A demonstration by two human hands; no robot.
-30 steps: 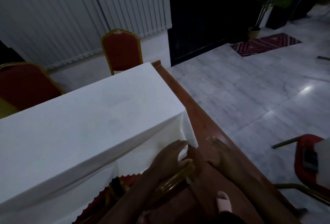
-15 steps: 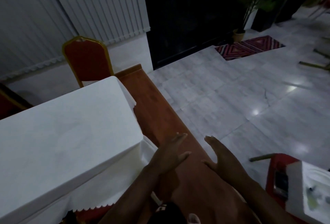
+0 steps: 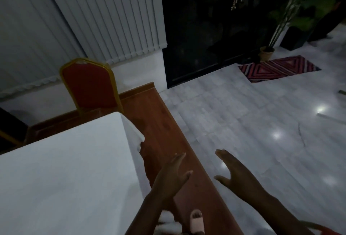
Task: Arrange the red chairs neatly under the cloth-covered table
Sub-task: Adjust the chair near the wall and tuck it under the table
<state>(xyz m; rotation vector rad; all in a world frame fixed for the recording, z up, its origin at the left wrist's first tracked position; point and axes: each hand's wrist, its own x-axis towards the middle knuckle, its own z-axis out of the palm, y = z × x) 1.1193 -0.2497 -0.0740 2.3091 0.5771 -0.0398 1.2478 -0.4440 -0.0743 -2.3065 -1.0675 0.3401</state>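
Lifting away from the chair they gripped a second ago, both hands now hang empty in the air beside the table's right edge. At far left, a sliver of a second red chair [image 3: 7,137] shows past the table's far edge, mostly cut off by the frame. Next comes the white cloth-covered table [image 3: 65,169], filling the lower left. Beyond its far right corner stands a red chair [image 3: 89,85] with a gold frame, upright, its back visible above the cloth, its seat hidden behind the table. The chair that sat under the near right corner a second ago is no longer in view; the camera has swung to the right. The left hand [image 3: 171,176] floats with fingers spread, palm turned inward, over a brown wooden strip of floor [image 3: 161,122] that runs along the table. The right hand [image 3: 236,174] hovers just beside it, fingers also spread, above pale floor tiles. Neither hand touches anything. Letting go suggests that chair is judged placed, and the person is probably turning toward another chair.
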